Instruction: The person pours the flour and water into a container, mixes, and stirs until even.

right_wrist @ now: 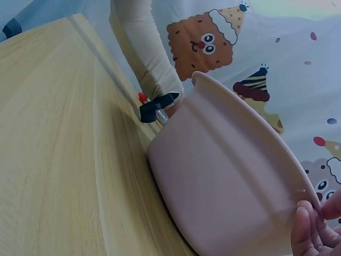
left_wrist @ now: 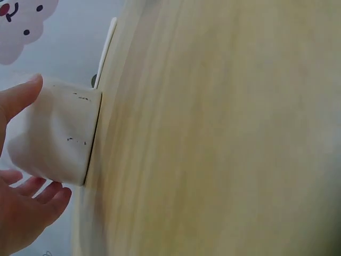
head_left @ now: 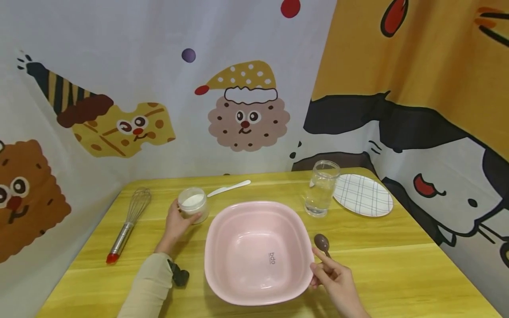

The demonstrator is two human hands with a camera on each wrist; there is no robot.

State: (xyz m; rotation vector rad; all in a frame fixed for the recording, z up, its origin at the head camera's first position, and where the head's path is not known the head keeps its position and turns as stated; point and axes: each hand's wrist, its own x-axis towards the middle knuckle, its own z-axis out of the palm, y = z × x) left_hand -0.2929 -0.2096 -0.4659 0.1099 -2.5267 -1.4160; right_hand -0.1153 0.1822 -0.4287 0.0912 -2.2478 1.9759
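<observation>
A clear jar [head_left: 193,204] with white contents stands toward the back left of the table. My left hand [head_left: 176,224] holds it from the left and front; in the left wrist view the thumb lies along one side of the jar [left_wrist: 58,130] and the fingers along the other. In the middle sits a pink basin [head_left: 246,247] with only small dark lettering on its floor. My right hand [head_left: 336,280] pinches the basin's right rim between thumb and fingers, clearer in the right wrist view, where the hand [right_wrist: 314,229] is partly cut off.
A whisk [head_left: 129,225] lies at the left and a white plastic knife [head_left: 229,188] behind the basin. Right of it are a glass jug of water [head_left: 320,192], a checked plate [head_left: 363,195] and a brown spoon [head_left: 321,242]. Printed curtains [head_left: 246,39] hang behind the table [head_left: 409,274].
</observation>
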